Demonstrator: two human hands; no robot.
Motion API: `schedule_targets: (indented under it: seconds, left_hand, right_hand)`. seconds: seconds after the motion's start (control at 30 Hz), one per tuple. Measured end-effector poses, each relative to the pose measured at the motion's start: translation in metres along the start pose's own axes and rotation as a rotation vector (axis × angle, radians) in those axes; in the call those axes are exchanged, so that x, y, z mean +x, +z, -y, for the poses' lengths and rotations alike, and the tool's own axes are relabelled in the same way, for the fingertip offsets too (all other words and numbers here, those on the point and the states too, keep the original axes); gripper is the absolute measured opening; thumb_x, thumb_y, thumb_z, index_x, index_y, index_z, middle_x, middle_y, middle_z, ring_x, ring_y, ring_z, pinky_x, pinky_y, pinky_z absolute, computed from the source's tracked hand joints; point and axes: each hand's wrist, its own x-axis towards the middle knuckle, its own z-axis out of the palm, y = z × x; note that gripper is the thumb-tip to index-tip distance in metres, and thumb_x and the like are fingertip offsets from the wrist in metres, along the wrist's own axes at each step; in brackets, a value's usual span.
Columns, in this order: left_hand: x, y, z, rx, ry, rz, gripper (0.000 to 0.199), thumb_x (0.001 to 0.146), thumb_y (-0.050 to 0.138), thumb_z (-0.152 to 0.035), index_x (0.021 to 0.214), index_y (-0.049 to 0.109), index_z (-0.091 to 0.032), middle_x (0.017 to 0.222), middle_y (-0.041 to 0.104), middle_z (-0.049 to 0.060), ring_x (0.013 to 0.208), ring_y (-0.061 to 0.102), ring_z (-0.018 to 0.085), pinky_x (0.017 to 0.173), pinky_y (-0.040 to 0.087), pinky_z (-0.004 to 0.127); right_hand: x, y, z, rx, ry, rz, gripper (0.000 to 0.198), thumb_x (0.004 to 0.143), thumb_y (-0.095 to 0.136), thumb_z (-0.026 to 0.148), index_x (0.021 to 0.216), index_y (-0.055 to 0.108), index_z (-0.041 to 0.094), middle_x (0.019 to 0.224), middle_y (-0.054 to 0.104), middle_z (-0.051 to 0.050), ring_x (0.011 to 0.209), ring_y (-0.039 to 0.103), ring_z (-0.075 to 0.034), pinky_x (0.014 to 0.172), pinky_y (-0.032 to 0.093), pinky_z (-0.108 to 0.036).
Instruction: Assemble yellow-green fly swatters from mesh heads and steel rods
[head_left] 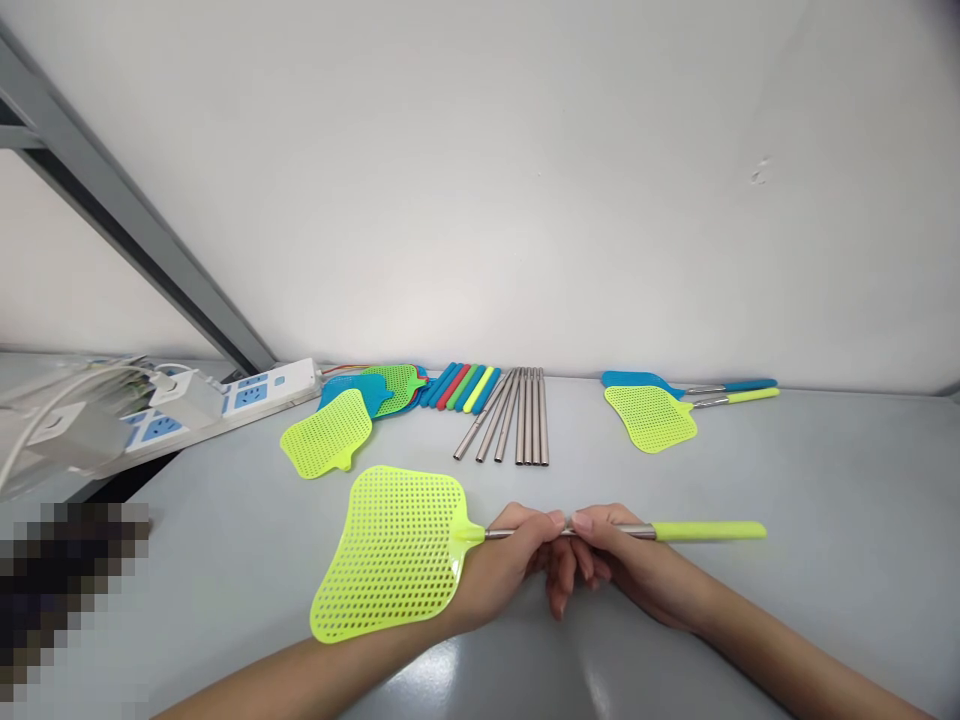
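Note:
A yellow-green fly swatter [397, 550] lies level across both my hands, its mesh head to the left and its yellow-green grip [709, 531] to the right. My left hand [517, 560] closes on the metal rod near the head, thumb along the top. Close beside it, my right hand [630, 555] closes on the same rod near the grip. The two thumb tips almost meet at the rod's middle. Beneath, the curled fingers partly hide one another.
Behind my hands lie several metal rods [521, 420], coloured grip sleeves [457, 388] and loose swatter heads [327, 434]. Two whole fly swatters [651, 418] lie at the back right. A power strip [259, 392] with plugs and cables is at the left; a wall [540, 200] stands behind.

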Motion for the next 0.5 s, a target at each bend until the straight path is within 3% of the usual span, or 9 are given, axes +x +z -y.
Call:
schedule_targets:
  seconds: [0.5]
  left_hand:
    - [0.0012,-0.0007,0.0016,-0.013,0.004,0.004,0.043,0.082,0.026,-0.025,0.053,0.054,-0.011,0.043,0.052,0.002,0.041,0.043,0.01,0.056,0.036,0.025]
  right_hand:
    - [0.0,0.001,0.0018,0.013,0.003,-0.003,0.039,0.082,0.038,0.034,0.05,0.046,0.014,0.048,0.042,0.0,0.049,0.038,-0.01,0.053,0.027,-0.024]
